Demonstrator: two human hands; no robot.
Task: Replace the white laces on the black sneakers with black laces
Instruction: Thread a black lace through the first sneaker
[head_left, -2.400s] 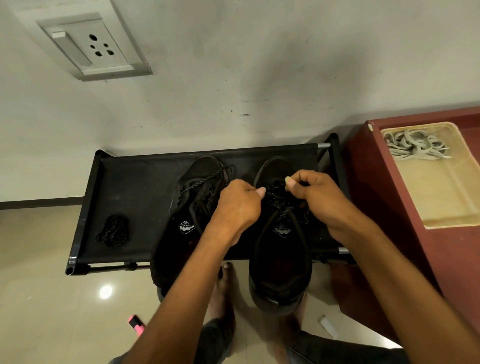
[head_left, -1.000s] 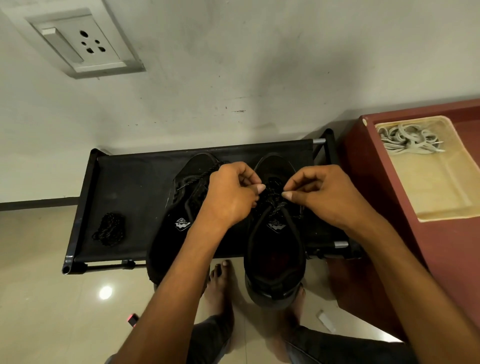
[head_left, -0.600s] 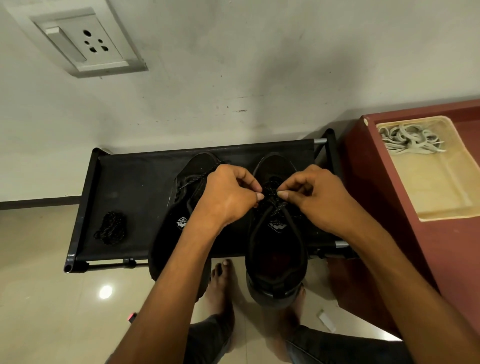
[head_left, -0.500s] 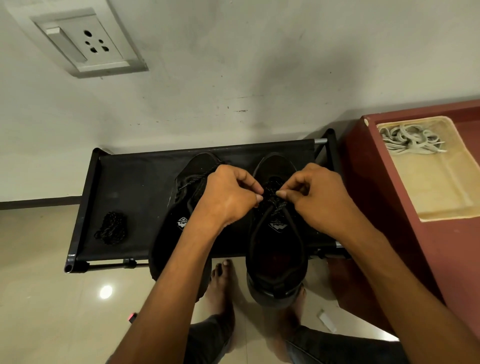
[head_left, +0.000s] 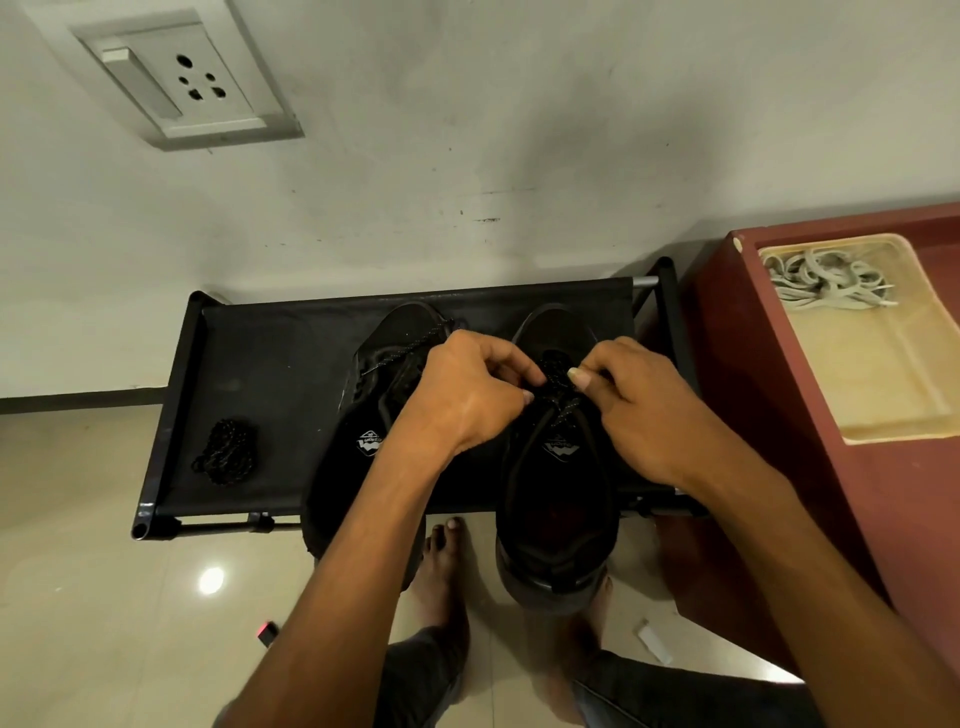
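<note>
Left hand (head_left: 467, 400): I see it pinching the black lace (head_left: 558, 387) over the right sneaker (head_left: 558, 467).
Right hand (head_left: 644, 410): pinching the same lace.
Left sneaker (head_left: 374, 415): beside it on the rack (head_left: 270, 374).
Spare lace (head_left: 226, 453): bundled at rack's left.
White laces (head_left: 826, 280): in the tray (head_left: 883, 364).

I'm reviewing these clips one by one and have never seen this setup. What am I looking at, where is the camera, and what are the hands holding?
There is no machine here: a camera worn on a person's head looks down at their own bare hands. The left hand and right hand both pinch the black lace over the right sneaker. The left sneaker sits beside it on a black rack, which also carries a spare bundle of black lace. The removed white laces lie in a beige tray on the red cabinet.
</note>
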